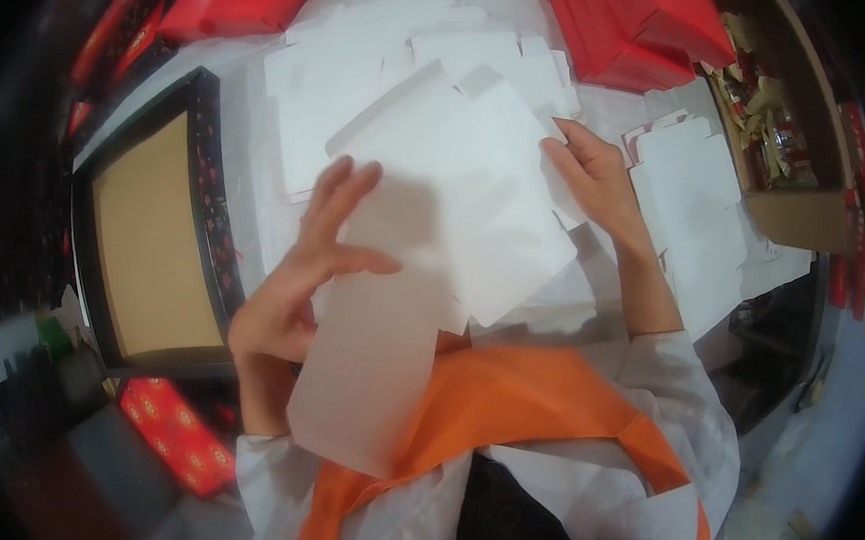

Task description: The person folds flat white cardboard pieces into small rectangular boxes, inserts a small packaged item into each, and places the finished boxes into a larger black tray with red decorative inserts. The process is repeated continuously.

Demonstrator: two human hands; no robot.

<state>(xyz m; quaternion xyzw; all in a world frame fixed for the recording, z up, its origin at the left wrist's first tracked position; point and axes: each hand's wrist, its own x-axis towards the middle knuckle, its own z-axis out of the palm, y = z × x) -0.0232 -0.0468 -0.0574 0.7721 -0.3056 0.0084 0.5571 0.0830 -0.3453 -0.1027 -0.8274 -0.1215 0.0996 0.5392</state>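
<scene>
A flat white cardboard box blank point(509, 214) with cut flaps is held up in front of me, its lower left panel reaching down over my orange apron point(531, 393). My right hand point(597, 178) grips the blank by its right edge, thumb on the near face. On the other side my left hand point(311, 248) is over the blank's left part, with thumb and fingers spread apart. Whether it touches the card is hard to tell. Shadows fall across the blank's left half. More white blanks point(339, 86) lie flat beneath and beyond it.
A dark-edged tray with a tan base point(150, 250) stands at left. Stacked red boxes point(626, 26) rise at far right, beside a brown carton point(800, 214) of small wrapped items point(766, 126). Another stack of white blanks point(688, 192) lies near my right forearm. A red box point(234, 8) sits far left.
</scene>
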